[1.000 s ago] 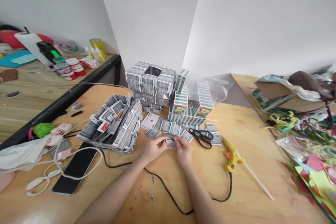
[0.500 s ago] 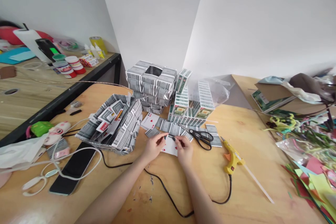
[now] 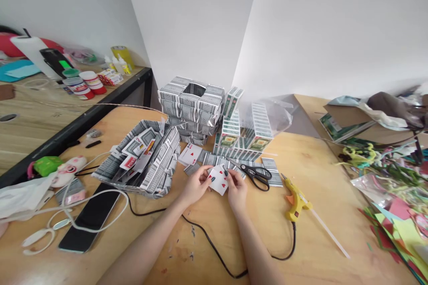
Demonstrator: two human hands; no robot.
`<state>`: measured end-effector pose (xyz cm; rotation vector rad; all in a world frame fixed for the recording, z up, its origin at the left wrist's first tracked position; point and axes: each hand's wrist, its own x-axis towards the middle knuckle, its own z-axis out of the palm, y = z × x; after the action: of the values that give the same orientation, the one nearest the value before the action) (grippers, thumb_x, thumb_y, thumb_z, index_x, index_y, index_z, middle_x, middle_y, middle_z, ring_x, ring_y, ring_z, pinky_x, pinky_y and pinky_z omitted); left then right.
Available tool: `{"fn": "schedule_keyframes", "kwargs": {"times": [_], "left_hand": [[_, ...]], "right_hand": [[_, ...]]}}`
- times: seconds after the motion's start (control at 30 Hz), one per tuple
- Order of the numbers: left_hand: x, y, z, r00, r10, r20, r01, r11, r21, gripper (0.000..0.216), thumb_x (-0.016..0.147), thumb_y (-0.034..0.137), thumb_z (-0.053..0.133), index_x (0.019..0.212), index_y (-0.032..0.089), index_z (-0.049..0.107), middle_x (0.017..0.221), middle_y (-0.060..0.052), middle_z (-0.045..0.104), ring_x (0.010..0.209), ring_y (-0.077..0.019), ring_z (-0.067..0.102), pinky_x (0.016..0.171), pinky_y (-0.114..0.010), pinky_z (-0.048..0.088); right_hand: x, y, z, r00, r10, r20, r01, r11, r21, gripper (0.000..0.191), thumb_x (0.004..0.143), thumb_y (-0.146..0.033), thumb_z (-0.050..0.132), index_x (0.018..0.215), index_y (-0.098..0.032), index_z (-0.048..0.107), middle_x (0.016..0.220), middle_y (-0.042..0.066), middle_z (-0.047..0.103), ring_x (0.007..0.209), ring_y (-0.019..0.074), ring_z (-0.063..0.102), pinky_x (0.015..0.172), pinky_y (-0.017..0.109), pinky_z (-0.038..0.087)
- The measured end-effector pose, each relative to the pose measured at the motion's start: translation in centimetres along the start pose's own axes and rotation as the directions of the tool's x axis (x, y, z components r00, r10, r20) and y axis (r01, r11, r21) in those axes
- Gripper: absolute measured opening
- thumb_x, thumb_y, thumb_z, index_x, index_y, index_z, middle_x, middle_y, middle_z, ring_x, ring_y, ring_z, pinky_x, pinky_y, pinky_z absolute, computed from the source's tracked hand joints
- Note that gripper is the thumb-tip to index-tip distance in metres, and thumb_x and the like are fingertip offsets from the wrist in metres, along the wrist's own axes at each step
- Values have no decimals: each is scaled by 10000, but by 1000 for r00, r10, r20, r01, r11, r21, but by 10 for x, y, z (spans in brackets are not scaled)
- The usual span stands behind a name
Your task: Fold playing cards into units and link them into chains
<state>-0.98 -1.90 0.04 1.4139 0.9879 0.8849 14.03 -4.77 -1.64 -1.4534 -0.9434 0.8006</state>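
A white playing card with red hearts (image 3: 219, 182) is pinched at its two sides between my left hand (image 3: 198, 184) and my right hand (image 3: 236, 187). Both thumbs lie on its face, just above the table. Behind my hands, several grey-backed playing cards (image 3: 209, 158) and a face-up card (image 3: 190, 154) lie on the wood. Black-handled scissors (image 3: 257, 176) rest to the right of my right hand. To the left stands an open box made of folded cards (image 3: 160, 173), with loose cards (image 3: 136, 146) inside.
A yellow glue gun (image 3: 296, 202) with a clear glue stick lies at right, its black cord (image 3: 210, 237) crossing before me. Behind are a folded-card structure (image 3: 190, 102) and stacked card packs (image 3: 230, 131). A phone (image 3: 89, 220) and white cable lie left; coloured scraps (image 3: 397, 227) at right.
The card in my hands has turned and tilted, and more of its heart face now shows. My fingers have shifted to its sides. The view has moved slightly.
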Motion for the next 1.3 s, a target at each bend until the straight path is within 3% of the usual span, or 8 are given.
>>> {"fn": "schedule_keyframes", "kwargs": {"times": [0.13,0.33,0.5,0.63,0.8,1.03,1.17,1.3], "left_hand": [[4,-5,-2,987,65,-149,-54,996,75,339,776,205,513,1114,194,491,722,11,536,608,-102,543,548,-218,481],[2,-5,-6,922,238,-307,-121,927,355,75,772,243,546,752,179,580,746,-13,575,719,-134,546,672,-258,453],[1,-3,-10,871,341,-354,-168,883,438,109,753,248,578,665,186,593,773,-18,545,790,-151,548,742,-283,448],[3,-1,-12,843,381,-379,-200,877,437,83,731,217,595,655,186,609,897,-38,539,900,-170,539,816,-313,432],[5,-1,-9,907,306,-291,-220,931,292,90,755,199,556,678,170,594,821,-30,596,789,-145,570,722,-276,455],[4,7,-12,990,16,-140,-28,996,-81,362,771,302,533,1106,167,540,937,-66,645,826,-173,600,693,-282,486],[7,7,-19,997,-12,-82,2,992,-128,297,729,326,569,960,146,618,921,-75,648,877,-202,588,750,-313,469],[10,3,-21,998,-36,43,39,997,-73,197,699,310,599,793,138,614,722,-16,613,703,-145,559,655,-260,438]], "right_hand": [[0,3,1,999,38,20,-38,999,12,259,715,-364,572,858,-171,668,861,81,678,779,224,608,709,364,482],[0,1,0,985,74,153,-84,995,58,236,710,-376,593,790,-168,669,663,38,650,580,177,575,544,303,474],[-5,-11,1,910,131,393,-192,974,119,259,722,-415,590,799,-179,662,605,18,619,445,144,523,437,286,461],[-8,-15,4,857,145,494,-227,968,110,267,727,-428,586,810,-186,661,607,7,613,445,134,530,437,274,473],[-9,-16,5,838,154,523,-256,958,127,236,727,-412,605,785,-183,623,580,-15,575,456,120,523,440,252,475],[-7,-14,7,915,147,375,-274,910,310,229,721,-392,623,811,-200,536,532,-44,546,443,121,511,443,246,455],[-5,-13,6,923,150,354,-277,897,343,230,713,-378,632,799,-205,506,509,-56,537,429,123,511,445,247,443],[-5,-13,6,908,163,387,-296,902,314,238,697,-386,638,734,-201,493,497,-55,530,411,120,495,429,250,433]]}}
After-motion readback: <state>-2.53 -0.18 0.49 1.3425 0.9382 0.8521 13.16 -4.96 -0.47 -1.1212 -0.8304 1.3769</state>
